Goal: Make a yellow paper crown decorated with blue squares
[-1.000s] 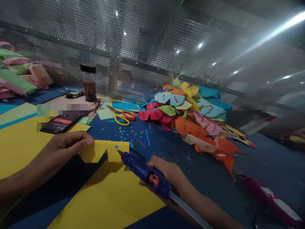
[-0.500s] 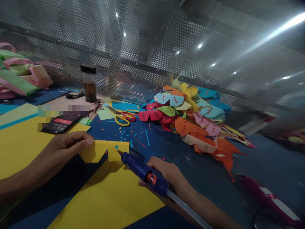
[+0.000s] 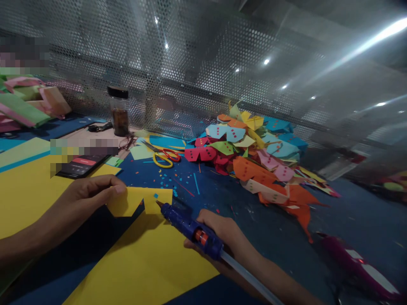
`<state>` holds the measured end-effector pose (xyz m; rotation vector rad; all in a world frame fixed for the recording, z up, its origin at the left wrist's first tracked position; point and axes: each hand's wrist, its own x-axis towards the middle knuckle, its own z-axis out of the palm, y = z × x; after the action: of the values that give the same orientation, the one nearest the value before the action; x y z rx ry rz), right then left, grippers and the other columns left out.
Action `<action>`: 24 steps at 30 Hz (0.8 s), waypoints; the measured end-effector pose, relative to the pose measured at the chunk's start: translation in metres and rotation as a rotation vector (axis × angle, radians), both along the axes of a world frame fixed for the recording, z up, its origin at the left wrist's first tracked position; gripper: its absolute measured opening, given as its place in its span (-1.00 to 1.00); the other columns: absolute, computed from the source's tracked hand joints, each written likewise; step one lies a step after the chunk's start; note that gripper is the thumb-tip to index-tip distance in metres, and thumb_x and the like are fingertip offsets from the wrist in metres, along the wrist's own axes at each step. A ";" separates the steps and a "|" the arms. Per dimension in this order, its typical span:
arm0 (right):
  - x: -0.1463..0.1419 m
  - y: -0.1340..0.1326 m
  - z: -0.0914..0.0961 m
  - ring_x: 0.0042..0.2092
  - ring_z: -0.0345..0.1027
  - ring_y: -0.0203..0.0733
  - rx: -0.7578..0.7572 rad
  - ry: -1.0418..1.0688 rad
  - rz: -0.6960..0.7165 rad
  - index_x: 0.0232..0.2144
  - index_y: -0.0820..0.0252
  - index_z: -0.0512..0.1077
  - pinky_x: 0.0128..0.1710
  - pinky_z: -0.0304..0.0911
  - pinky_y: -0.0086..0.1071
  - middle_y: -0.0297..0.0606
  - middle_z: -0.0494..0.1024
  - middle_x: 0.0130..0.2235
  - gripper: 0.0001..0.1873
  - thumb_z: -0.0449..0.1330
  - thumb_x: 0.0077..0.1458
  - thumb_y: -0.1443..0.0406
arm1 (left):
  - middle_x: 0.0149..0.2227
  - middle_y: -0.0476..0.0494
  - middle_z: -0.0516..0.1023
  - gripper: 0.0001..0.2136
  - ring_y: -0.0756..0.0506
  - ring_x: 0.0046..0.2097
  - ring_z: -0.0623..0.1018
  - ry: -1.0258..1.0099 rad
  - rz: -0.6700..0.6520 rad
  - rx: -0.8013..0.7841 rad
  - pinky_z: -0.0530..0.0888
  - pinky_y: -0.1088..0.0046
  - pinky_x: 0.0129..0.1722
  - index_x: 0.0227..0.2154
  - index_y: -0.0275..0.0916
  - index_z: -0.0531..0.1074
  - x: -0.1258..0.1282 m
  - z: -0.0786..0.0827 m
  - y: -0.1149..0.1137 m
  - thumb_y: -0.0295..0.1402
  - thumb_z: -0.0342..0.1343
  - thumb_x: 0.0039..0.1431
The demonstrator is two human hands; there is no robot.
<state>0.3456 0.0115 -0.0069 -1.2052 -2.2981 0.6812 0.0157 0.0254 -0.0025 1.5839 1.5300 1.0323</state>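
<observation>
Between thumb and fingers, my left hand [image 3: 92, 195] pinches the left end of a folded yellow paper cutout [image 3: 127, 202], which has a notch in its lower edge. A small blue paper square [image 3: 155, 195] lies on the cutout's right part. My right hand [image 3: 219, 228] is wrapped round a blue hot glue gun [image 3: 181, 222], with a long clear glue stick [image 3: 248, 277] coming out of its rear. The gun's nozzle tip is at the cutout, just below the blue square; whether it touches the paper I cannot tell. Below lies a large yellow sheet [image 3: 152, 262].
Red-and-yellow scissors [image 3: 163, 157] lie beyond the cutout among paper scraps. A lidded jar [image 3: 120, 112] and a phone [image 3: 84, 163] are at the left. Colourful folded paper pieces [image 3: 248, 144] are piled at the right, near a magenta tool [image 3: 359, 262]. A perforated metal screen [image 3: 190, 72] stands behind.
Both hands, the cutout and the glue gun stay almost exactly where they were. At the far left edge, a blurred patch now appears above the pink and green paper.
</observation>
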 end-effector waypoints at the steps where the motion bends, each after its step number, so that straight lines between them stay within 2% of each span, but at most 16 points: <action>1: 0.000 0.001 -0.001 -0.42 0.33 -0.31 0.015 -0.010 0.004 -0.35 0.11 0.45 -0.43 0.14 -0.49 -0.40 0.54 -0.39 -0.76 0.37 0.21 0.12 | -0.43 -0.01 0.54 -0.61 -0.12 -0.36 0.51 0.002 -0.001 0.004 0.41 0.48 -0.38 -0.45 -0.13 0.57 0.000 0.000 0.000 0.11 0.19 0.14; 5: 0.003 0.004 -0.003 -0.45 0.31 -0.32 0.056 -0.065 0.021 -0.36 0.12 0.41 -0.45 0.09 -0.48 -0.41 0.52 -0.41 -0.69 0.37 0.19 0.08 | -0.46 -0.01 0.55 -0.61 -0.12 -0.38 0.51 0.006 0.018 0.002 0.40 0.49 -0.40 -0.48 -0.13 0.57 0.004 0.003 0.000 0.11 0.20 0.09; 10: 0.003 0.001 -0.002 -0.44 0.30 -0.34 0.029 -0.094 -0.011 -0.35 0.12 0.43 -0.43 0.06 -0.50 -0.46 0.52 -0.40 -0.79 0.42 0.08 0.35 | -0.50 -0.01 0.53 -0.61 -0.12 -0.41 0.50 -0.029 0.081 0.011 0.39 0.49 -0.43 -0.53 -0.13 0.57 0.009 0.005 0.000 0.12 0.21 -0.02; 12: 0.001 -0.003 0.002 -0.42 0.32 -0.33 0.009 -0.104 -0.028 -0.32 0.13 0.44 -0.42 0.07 -0.51 -0.45 0.53 -0.38 -0.81 0.40 0.09 0.39 | -0.49 -0.01 0.54 -0.62 -0.12 -0.41 0.50 -0.046 0.087 0.001 0.39 0.49 -0.43 -0.53 -0.12 0.57 0.009 0.005 0.000 0.11 0.22 -0.03; 20: 0.000 -0.009 0.015 -0.37 0.37 -0.31 -0.091 -0.104 -0.039 -0.30 0.12 0.44 -0.42 0.06 -0.51 -0.44 0.56 -0.35 -0.86 0.32 0.16 0.43 | -0.52 -0.03 0.52 -0.62 -0.12 -0.43 0.48 -0.046 0.079 -0.007 0.39 0.48 -0.45 -0.57 -0.12 0.57 0.012 0.010 -0.002 0.11 0.21 -0.06; 24: 0.001 -0.008 0.016 -0.36 0.39 -0.30 -0.082 -0.136 -0.030 -0.27 0.12 0.44 -0.41 0.03 -0.49 -0.43 0.57 -0.33 -0.85 0.32 0.15 0.43 | -0.50 -0.02 0.52 -0.62 -0.12 -0.42 0.48 -0.044 0.065 0.002 0.38 0.48 -0.44 -0.53 -0.12 0.58 0.011 0.007 -0.001 0.11 0.21 -0.03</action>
<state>0.3468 0.0037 0.0088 -1.3598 -2.3774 0.7086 0.0265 0.0245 0.0047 1.5119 1.5598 1.0970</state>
